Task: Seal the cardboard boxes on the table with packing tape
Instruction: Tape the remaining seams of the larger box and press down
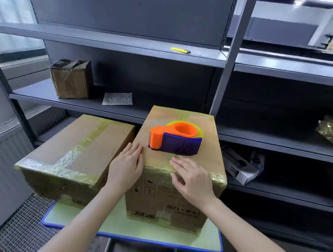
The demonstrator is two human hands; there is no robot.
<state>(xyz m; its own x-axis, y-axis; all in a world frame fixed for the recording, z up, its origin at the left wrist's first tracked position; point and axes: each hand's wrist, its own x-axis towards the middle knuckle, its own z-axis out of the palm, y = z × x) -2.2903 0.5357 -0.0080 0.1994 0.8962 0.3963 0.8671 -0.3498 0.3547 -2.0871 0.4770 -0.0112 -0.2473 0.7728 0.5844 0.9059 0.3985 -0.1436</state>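
Tall brown cardboard box (178,165) on green table (155,236); orange-and-blue plastic tape dispenser (175,139) on top. Left hand (127,163), right hand (192,179) flat, gripping nothing. Stiff, probably heavy; lift by sides.

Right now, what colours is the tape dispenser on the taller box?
Orange body with a dark blue handle guard, on the tape dispenser; head view shows it.

A table (155,236) with a pale green top and a blue rim carries two taped cardboard boxes. The tall box (168,202) stands on its right part, and the low box (78,151) lies just left of the tall box, its left end reaching past the table's edge. On a grey shelf (37,90) behind the tall box rest a small box (71,79) and a paper slip (117,99).
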